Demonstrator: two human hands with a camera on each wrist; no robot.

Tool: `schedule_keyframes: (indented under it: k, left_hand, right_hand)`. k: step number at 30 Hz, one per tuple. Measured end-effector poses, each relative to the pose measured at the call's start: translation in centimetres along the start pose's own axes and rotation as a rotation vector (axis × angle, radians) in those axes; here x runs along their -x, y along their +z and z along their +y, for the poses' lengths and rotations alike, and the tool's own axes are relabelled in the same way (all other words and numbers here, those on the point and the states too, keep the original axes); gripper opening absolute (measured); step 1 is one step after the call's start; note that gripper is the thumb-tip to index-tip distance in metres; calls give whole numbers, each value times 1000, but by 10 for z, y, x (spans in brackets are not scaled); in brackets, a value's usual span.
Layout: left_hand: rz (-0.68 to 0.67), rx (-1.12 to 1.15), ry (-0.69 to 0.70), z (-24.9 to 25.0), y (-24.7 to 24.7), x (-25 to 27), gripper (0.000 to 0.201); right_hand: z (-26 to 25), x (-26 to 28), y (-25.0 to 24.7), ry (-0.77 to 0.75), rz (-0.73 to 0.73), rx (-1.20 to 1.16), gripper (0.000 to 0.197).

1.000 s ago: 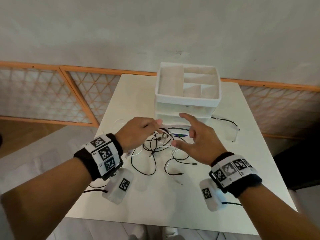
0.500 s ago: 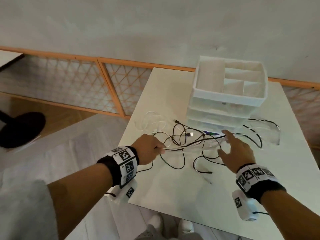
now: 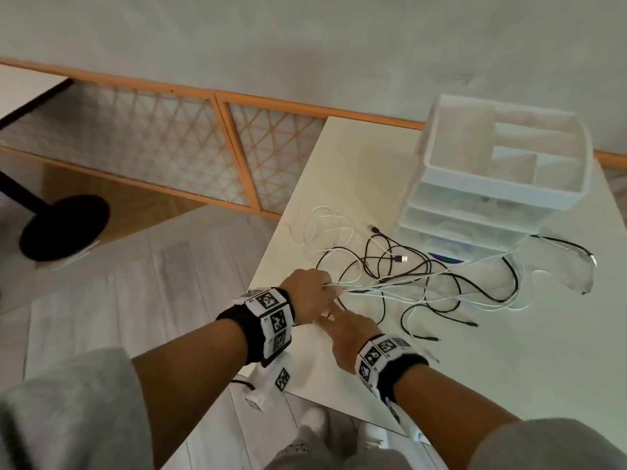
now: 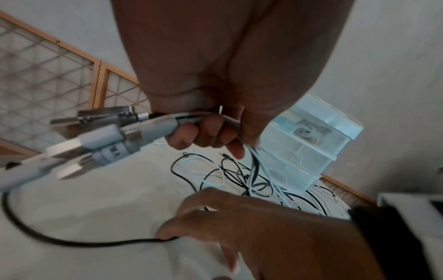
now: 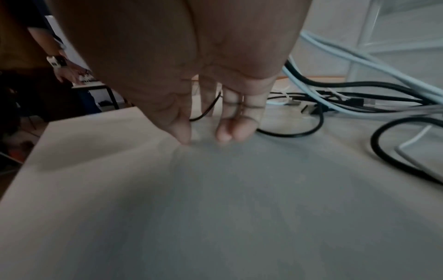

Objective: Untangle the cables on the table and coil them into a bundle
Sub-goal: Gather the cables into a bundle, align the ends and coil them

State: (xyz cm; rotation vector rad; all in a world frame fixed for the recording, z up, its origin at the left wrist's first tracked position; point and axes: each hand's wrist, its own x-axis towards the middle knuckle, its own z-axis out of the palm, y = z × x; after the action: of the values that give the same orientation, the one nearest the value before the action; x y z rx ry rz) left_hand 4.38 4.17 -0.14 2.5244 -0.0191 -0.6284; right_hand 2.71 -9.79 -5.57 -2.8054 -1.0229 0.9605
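Observation:
A tangle of black and white cables point(image 3: 407, 276) lies on the white table point(image 3: 509, 368) in front of a drawer organizer. My left hand point(image 3: 314, 291) hovers at the table's left edge and grips several cable ends in its fist. Their plugs point(image 4: 103, 132) stick out behind the curled fingers point(image 4: 206, 136), and the strands run taut from the fist to the tangle. My right hand point(image 3: 341, 322) reaches under the left fist, its fingers point(image 5: 225, 132) straight with the tips down on the table. It holds nothing that I can see.
A white drawer organizer point(image 3: 492, 184) with an open divided top stands at the back of the table. A clear drawer point(image 3: 573, 269) with cable in it sits to its right. A loose white cable loop point(image 3: 325, 228) lies near the left edge. A black stand base point(image 3: 64, 228) sits on the floor.
My left hand has pulled the cable ends back to the table's left front edge, stretching the strands. My right hand has left the organizer's side and come under the left fist.

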Motion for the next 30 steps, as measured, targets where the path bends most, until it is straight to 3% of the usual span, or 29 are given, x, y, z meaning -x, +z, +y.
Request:
schedule_keyframes:
  k: [5, 8, 11, 15, 19, 22, 26, 28, 30]
  left_hand:
    - [-19, -3, -35, -7, -1, -2, 33]
    - [-5, 26, -11, -8, -1, -5, 35]
    - [19, 115, 21, -1, -5, -12, 30]
    - [73, 251, 76, 27, -10, -25, 31]
    - [109, 342, 122, 71, -10, -35, 34]
    - [63, 589, 100, 103, -9, -38, 28]
    - [120, 836, 72, 144, -17, -39, 26]
    - [103, 947, 72, 165, -21, -39, 25]
    - [45, 1001, 122, 185, -22, -37, 24]
  right_hand:
    - [26, 19, 14, 91, 52, -35, 41]
    - [50, 41, 16, 96, 125, -182, 25]
    - [81, 70, 1, 104, 393, -414, 27]
    - [125, 115, -35, 265, 712, -557, 30]
    - [152, 159, -64, 374, 937, -675, 19]
    - [161, 187, -80, 349, 1081, -794, 16]
    - [161, 217, -88, 203, 1110, -855, 15]
    - [162, 226, -87, 161, 1085, -866, 35]
    - [166, 229, -86, 150, 1084, -873, 38]
